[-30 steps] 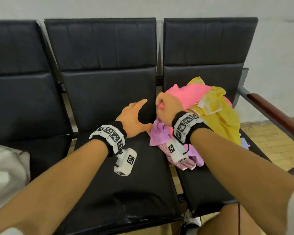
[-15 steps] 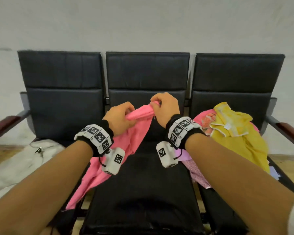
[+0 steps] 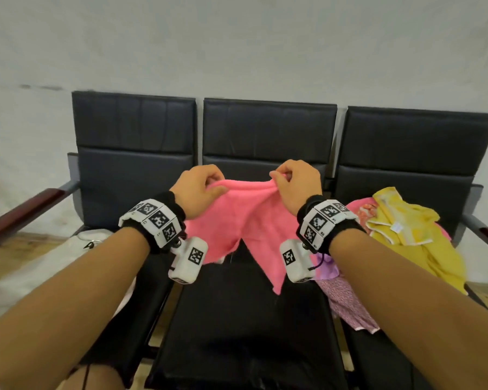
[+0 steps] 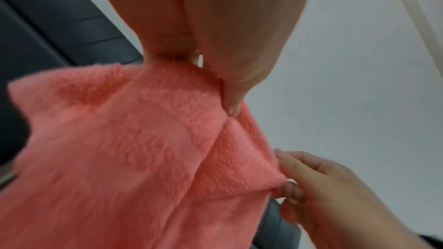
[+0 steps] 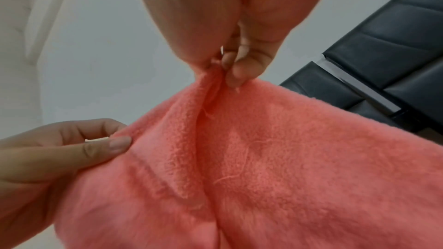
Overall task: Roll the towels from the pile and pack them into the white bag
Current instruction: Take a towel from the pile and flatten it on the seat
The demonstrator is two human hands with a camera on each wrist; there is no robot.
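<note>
Pink towel (image 3: 251, 218) between both hands' pinches

Three seats stand in a row against the wall (image 3: 237, 46). The towel (image 3: 248, 220) hangs above the middle seat (image 3: 245, 333), between the left hand (image 3: 197, 190) and right hand (image 3: 296, 185). The towel pile (image 3: 406, 237) lies on the right seat; the bag (image 3: 26, 274) lies at near left.

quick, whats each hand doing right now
Left hand: closed, its grip pinches the top edge of the pink towel.
Right hand: closed, pinching the same towel's top edge further along.
</note>
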